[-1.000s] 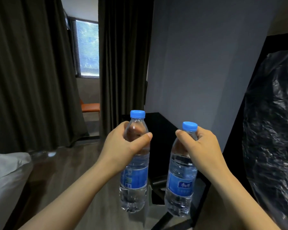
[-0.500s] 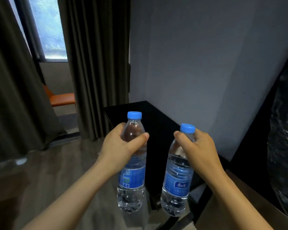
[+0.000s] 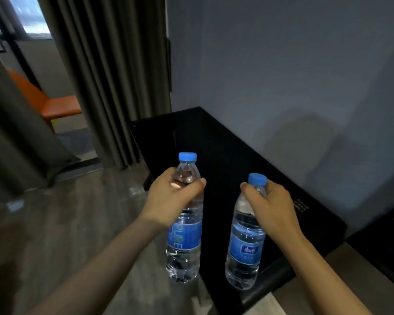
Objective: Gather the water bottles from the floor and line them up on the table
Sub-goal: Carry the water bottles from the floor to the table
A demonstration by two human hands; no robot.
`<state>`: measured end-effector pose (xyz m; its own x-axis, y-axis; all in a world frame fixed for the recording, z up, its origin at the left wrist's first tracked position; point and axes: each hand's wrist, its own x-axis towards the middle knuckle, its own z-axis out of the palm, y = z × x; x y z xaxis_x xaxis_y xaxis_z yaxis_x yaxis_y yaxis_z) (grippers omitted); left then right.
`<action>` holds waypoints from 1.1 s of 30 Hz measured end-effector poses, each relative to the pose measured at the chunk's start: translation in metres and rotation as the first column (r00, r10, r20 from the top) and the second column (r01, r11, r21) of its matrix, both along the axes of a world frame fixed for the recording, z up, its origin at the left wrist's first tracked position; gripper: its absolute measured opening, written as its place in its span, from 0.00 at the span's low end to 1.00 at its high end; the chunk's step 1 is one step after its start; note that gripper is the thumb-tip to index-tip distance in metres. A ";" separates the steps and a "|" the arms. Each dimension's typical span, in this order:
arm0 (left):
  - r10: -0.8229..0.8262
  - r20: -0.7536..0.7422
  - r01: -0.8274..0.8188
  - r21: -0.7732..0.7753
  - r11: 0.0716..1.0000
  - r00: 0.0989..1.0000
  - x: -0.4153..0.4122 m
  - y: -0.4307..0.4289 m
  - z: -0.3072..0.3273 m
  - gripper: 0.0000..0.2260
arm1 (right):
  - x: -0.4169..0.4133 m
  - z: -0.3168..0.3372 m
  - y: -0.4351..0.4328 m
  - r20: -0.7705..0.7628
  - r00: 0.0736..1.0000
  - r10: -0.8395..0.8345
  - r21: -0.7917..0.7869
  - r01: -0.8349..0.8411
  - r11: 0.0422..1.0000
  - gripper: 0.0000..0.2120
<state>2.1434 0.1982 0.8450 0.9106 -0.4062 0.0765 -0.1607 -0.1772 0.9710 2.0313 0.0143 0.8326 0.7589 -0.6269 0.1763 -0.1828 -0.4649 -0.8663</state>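
Black surface (image 3: 225, 155) now fills the view beneath both bottles; left grip (image 3: 171, 198) and right grip (image 3: 271, 205) each stay closed round one, ready for placing.

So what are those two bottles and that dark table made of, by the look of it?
Both bottles, left and right: clear thin plastic, see-through with ribbed bases, blue caps probably harder plastic. The table: glossy black top, perhaps glass or lacquer; it mirrors the wall faintly.

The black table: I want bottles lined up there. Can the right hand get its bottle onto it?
Probably yes: the right hand holds its bottle beside the black table, nothing between.
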 end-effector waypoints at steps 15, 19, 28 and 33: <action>-0.157 -0.332 0.269 0.325 0.907 0.930 0.103 -0.084 -0.169 0.21 | 0.077 -0.158 -0.063 -0.370 0.916 -0.153 0.217 0.245 0.945 0.18; -0.144 -0.366 0.299 0.412 0.861 0.919 0.111 -0.111 -0.201 0.21 | 0.091 -0.193 -0.085 -0.460 0.874 -0.157 0.193 0.271 0.943 0.19; -0.175 -0.414 0.378 0.480 0.791 0.893 0.113 -0.157 -0.250 0.19 | 0.100 -0.252 -0.120 -0.628 0.751 -0.204 0.173 0.391 0.904 0.18; -0.175 -0.354 0.371 0.623 0.689 0.919 0.115 -0.177 -0.266 0.24 | 0.103 -0.270 -0.131 -0.685 0.689 -0.236 0.025 0.345 0.938 0.22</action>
<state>2.2588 0.0214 0.5789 0.6963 -0.4930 -0.5217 -0.0823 -0.7769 0.6243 2.1340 -0.1165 0.5630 0.4189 -0.8118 -0.4067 -0.8382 -0.1734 -0.5171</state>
